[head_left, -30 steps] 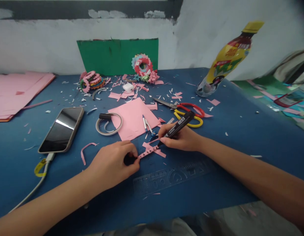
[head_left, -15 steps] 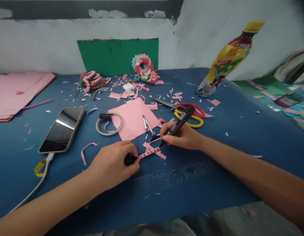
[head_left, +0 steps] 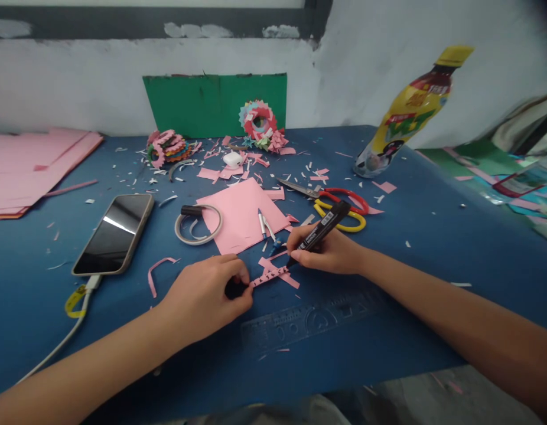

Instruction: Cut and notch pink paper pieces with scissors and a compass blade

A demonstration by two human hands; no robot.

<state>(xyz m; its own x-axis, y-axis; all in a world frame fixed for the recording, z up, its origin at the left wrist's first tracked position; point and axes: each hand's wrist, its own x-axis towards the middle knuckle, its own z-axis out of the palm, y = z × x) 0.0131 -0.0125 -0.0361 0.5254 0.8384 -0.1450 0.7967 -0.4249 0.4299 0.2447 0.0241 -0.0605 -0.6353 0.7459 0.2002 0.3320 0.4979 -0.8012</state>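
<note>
The left hand has its fingers pinching one end of a narrow pink paper strip with black marks, on the dark-blue counter, presumably to stop it sliding. The right hand's fingers grasp a thick black marker, slanted so its tip reaches the strip's other end (touching or just above, I cannot tell). A clear plastic stencil ruler lies nearer the front edge, leaving the strip uncovered.
</note>
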